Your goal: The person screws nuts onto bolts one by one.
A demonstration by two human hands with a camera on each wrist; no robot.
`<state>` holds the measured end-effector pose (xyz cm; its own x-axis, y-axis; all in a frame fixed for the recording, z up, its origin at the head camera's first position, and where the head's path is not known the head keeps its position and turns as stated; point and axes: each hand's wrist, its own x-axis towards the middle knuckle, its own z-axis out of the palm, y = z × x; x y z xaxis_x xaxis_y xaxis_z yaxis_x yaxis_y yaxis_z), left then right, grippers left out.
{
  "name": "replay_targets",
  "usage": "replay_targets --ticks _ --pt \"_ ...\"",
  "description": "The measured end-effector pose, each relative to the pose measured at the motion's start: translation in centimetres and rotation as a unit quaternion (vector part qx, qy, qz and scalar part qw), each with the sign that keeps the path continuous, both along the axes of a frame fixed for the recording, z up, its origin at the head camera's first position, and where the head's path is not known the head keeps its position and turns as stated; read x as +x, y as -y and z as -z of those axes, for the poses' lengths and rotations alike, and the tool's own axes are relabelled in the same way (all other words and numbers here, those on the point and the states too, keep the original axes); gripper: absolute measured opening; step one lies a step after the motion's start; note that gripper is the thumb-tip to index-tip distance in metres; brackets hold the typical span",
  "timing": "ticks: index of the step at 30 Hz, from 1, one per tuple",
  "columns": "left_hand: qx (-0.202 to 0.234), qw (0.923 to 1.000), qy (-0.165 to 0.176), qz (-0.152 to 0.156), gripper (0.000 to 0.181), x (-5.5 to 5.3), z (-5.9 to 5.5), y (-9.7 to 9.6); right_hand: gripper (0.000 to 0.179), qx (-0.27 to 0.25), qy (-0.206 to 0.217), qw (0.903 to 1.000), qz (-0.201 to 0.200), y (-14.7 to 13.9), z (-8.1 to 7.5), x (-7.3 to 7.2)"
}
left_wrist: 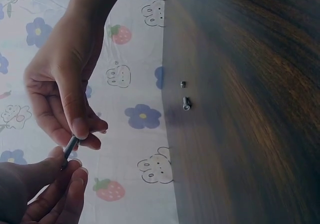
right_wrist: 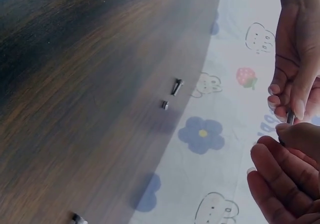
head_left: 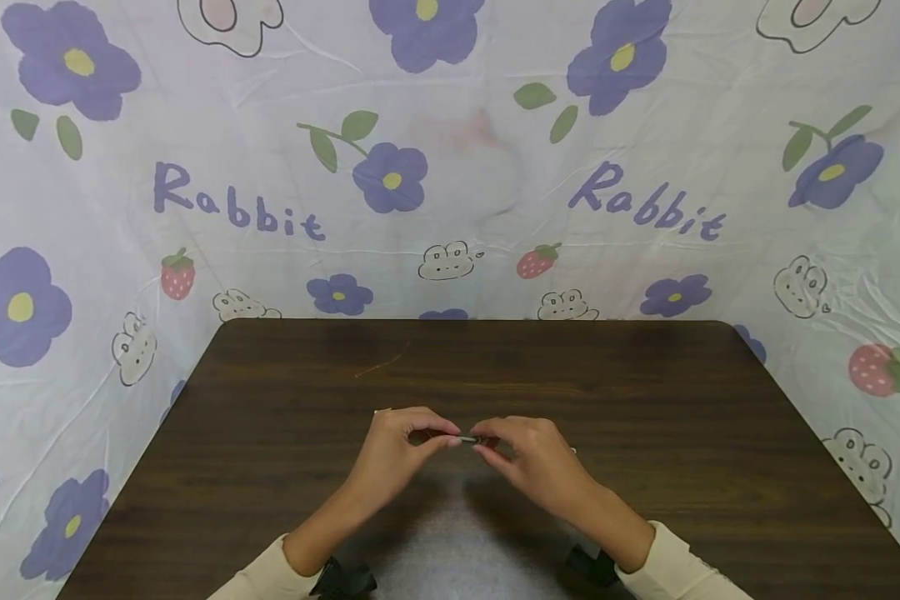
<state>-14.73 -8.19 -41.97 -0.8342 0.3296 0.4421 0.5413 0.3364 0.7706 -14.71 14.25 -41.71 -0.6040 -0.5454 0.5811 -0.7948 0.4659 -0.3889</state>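
Note:
A thin threaded metal bolt [left_wrist: 70, 146] spans the gap between my two hands, above the table. My left hand [head_left: 393, 454] pinches one end between thumb and fingertips. At the other end, my right hand [head_left: 543, 458] pinches it the same way, its remaining fingers loosely bent. Both ends of the bolt are hidden by fingertips. On the table lie a loose bolt [left_wrist: 186, 104] and, beside it, a small nut [left_wrist: 183, 84]; the right wrist view shows this bolt [right_wrist: 177, 86] and nut [right_wrist: 165, 105] too.
Dark wood-grain table [head_left: 307, 367] under both hands. Another small metal piece [right_wrist: 78, 219] sits at the bottom edge of the right wrist view. A white cloth [head_left: 480, 192] printed with flowers and rabbits hangs behind the table and along its sides.

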Motion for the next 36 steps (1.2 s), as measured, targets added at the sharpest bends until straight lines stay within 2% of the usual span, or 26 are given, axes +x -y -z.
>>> replay_targets --ticks 10,16,20,26,28,36 --pt "0.004 1.0000 0.001 -0.007 0.007 0.14 -0.08 -0.08 0.021 -0.046 -0.015 0.9986 -0.021 0.00 0.28 -0.19" --pt "0.037 0.9988 0.031 -0.002 0.006 0.21 -0.12 -0.13 0.024 -0.082 -0.024 0.9960 -0.026 -0.10 0.29 -0.32" --pt "0.082 0.9945 0.066 0.005 0.010 0.20 -0.17 -0.21 0.024 -0.116 -0.023 0.9925 -0.032 -0.14 0.31 -0.42" --pt "0.161 0.9797 0.116 0.029 0.012 -0.05 -0.19 -0.39 0.024 -0.160 -0.018 0.9864 -0.031 -0.20 0.26 -0.43" --pt "0.172 0.9767 0.124 0.033 0.012 -0.11 -0.23 -0.46 0.024 -0.170 -0.012 0.9849 -0.032 -0.23 0.20 -0.38" --pt "0.189 0.9734 0.126 0.028 0.009 -0.15 -0.54 -0.70 0.025 -0.184 0.005 0.9820 -0.040 -0.34 0.11 -0.43"
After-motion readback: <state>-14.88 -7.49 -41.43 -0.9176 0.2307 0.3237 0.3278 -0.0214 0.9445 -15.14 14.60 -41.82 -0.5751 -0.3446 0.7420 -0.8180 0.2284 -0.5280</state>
